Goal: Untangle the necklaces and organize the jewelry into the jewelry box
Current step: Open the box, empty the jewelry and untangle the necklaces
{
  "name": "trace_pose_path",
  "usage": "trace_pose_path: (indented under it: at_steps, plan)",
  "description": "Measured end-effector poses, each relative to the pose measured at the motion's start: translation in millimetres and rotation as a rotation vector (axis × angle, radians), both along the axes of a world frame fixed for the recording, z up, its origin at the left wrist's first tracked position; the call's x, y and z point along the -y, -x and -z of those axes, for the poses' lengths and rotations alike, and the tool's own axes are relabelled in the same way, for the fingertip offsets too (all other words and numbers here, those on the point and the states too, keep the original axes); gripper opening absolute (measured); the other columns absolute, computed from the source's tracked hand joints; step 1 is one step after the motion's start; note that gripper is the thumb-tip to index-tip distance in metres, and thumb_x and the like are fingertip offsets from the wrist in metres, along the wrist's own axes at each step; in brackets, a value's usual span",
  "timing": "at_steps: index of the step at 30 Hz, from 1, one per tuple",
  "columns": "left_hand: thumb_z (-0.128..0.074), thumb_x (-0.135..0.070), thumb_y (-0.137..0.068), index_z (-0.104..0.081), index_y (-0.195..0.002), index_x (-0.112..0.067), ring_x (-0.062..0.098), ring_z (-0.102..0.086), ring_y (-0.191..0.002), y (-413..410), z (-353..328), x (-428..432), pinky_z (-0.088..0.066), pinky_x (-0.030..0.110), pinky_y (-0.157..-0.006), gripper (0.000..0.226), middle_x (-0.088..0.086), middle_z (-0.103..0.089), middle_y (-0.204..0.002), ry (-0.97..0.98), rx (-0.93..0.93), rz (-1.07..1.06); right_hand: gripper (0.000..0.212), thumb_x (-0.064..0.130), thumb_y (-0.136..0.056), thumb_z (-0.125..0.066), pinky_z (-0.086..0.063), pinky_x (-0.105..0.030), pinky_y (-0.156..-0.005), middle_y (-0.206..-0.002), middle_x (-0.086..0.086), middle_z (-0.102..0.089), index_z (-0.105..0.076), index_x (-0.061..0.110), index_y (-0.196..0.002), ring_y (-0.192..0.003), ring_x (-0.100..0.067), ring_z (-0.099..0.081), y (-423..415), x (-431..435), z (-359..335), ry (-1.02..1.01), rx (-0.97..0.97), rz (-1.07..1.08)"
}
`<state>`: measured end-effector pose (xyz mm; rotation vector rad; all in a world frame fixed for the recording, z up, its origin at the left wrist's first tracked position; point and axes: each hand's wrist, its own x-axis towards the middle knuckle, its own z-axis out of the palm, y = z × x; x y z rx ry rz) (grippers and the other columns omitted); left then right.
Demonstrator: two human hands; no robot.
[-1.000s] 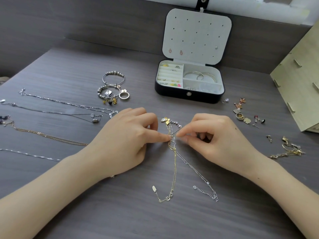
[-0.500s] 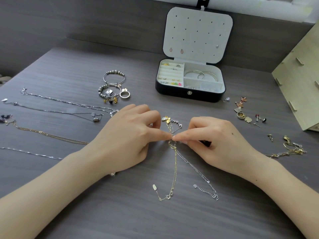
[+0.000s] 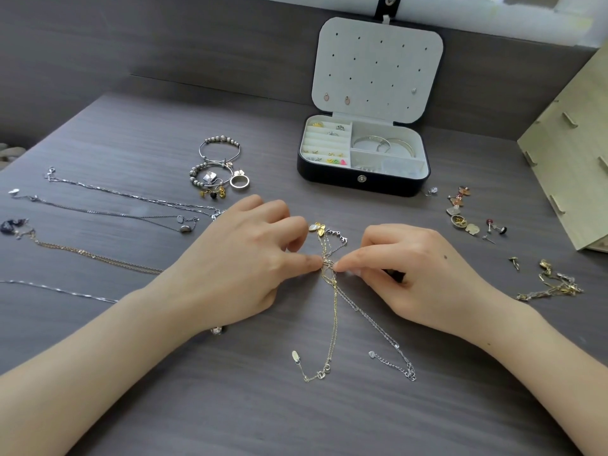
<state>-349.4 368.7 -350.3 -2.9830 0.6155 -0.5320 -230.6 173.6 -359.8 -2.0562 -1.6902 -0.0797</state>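
While both grips bear on one knot, treat that knot as the ref. point. Left grip (image 3: 240, 268): narrow, thumb + index tips closed on the tangled necklaces (image 3: 330, 278) at the knot. Right grip (image 3: 424, 278): narrow likewise, index tip on the same knot from the opp. side, other fingers curled under. The knot lies directly between the grips and touches both; neither hand is nearer.

Long axis: the chains run away from the person. Pendants (image 3: 318, 227) sit at the far end, just beyond the fingertips. Clasp ends lie near the person, gold chain (image 3: 334, 324) to the left, silver chain (image 3: 375, 325) splayed right. The grips thus meet the chains crosswise. Est. next move: tease strands apart sideways, i.e. across the axis, w/ small pulls; a hard pull would likely tighten the knot.

Surface: dark wood-grain worktop (image 3: 263, 416), flat, matte. Jewelry box (image 3: 362, 185) stands open at the far side, well apart from the knot, lid upright, rings + bangles inside. Left of the hands: straightened necklaces (image 3: 131, 194) laid side by side, bracelets (image 3: 222, 139) beyond. Right: loose earrings (image 3: 460, 222), a chain cluster (image 3: 556, 286), a pale wooden panel (image 3: 572, 159). Dark wall behind.
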Motion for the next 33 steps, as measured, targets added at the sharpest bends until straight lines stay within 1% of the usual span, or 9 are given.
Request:
trace_pose_path:
  at_steps: [5,10,15,19,22,24,29,33]
  plan:
    - [-0.033,-0.008,-0.068,-0.074,-0.092,-0.021,0.027,-0.053,-0.063,0.4,-0.5,0.4,-0.039,0.033,-0.053,0.049,0.004,-0.059,-0.075,0.004,0.005,0.012,0.027,0.000,-0.073,-0.059,-0.034,-0.023,-0.053,-0.067,0.007,-0.054,-0.073,0.020,-0.083,-0.059,-0.010,-0.043,0.5,0.6,-2.8,0.021,-0.009,-0.006]
    - [-0.033,-0.008,-0.068,-0.074,-0.091,-0.020,0.027,-0.053,-0.064,2.3,-0.3,-0.7,-0.039,0.034,-0.054,0.048,0.005,-0.059,-0.076,0.000,0.007,0.014,0.028,-0.002,-0.072,-0.058,-0.030,-0.017,-0.056,-0.070,0.015,-0.046,-0.073,0.020,-0.082,-0.060,-0.004,-0.038,0.1,0.9,-4.2,0.032,-0.029,-0.005]
    - [-0.032,-0.008,-0.064,-0.074,-0.088,-0.020,0.026,-0.051,-0.063,3.3,-1.6,0.3,-0.037,0.032,-0.054,0.049,0.004,-0.059,-0.076,0.030,0.001,-0.001,0.028,-0.003,-0.071,-0.058,-0.028,-0.013,-0.057,-0.070,0.016,-0.045,-0.072,0.019,-0.082,-0.060,-0.004,-0.037,0.5,0.8,-4.5,0.039,-0.028,-0.008]
    - [-0.031,-0.007,-0.065,-0.072,-0.100,-0.024,0.025,-0.049,-0.064,1.4,1.6,3.2,-0.034,0.029,-0.056,0.056,0.002,-0.058,-0.080,0.098,-0.012,-0.026,0.028,-0.002,-0.071,-0.058,-0.031,-0.016,-0.055,-0.070,0.012,-0.052,-0.072,0.019,-0.083,-0.059,-0.006,-0.042,0.4,0.4,-4.0,0.027,-0.039,-0.010]
    - [-0.028,-0.009,-0.066,-0.072,-0.104,-0.028,0.024,-0.049,-0.064,0.2,3.1,6.9,-0.034,0.028,-0.056,0.061,0.001,-0.057,-0.080,0.124,-0.046,-0.005,0.028,-0.002,-0.072,-0.057,-0.034,-0.021,-0.053,-0.069,0.008,-0.056,-0.072,0.019,-0.084,-0.058,-0.011,-0.047,0.0,0.4,-3.6,0.019,-0.051,-0.015]
    - [-0.027,-0.009,-0.066,-0.072,-0.103,-0.029,0.024,-0.049,-0.063,0.2,3.3,6.6,-0.035,0.029,-0.055,0.062,0.002,-0.057,-0.079,0.132,-0.061,0.007,0.028,-0.002,-0.072,-0.057,-0.036,-0.023,-0.053,-0.068,0.006,-0.057,-0.072,0.019,-0.084,-0.058,-0.013,-0.048,0.1,0.5,-4.0,0.022,-0.053,-0.013]
    - [-0.028,-0.010,-0.062,-0.073,-0.098,-0.028,0.024,-0.050,-0.064,0.1,0.4,3.1,-0.030,0.027,-0.058,0.060,0.002,-0.058,-0.079,0.088,-0.055,-0.008,0.028,-0.003,-0.071,-0.055,-0.030,-0.015,-0.056,-0.070,0.010,-0.053,-0.070,0.018,-0.080,-0.059,-0.008,-0.044,0.7,-0.5,-5.5,0.048,-0.050,-0.006]
    - [-0.030,-0.009,-0.062,-0.074,-0.093,-0.026,0.024,-0.049,-0.064,-0.2,1.0,1.1,-0.030,0.027,-0.058,0.057,0.002,-0.057,-0.079,0.118,-0.053,-0.030,0.026,-0.003,-0.070,-0.055,-0.029,-0.012,-0.057,-0.070,0.010,-0.054,-0.070,0.017,-0.078,-0.060,-0.007,-0.042,0.8,-0.4,-5.5,0.056,-0.052,-0.005]
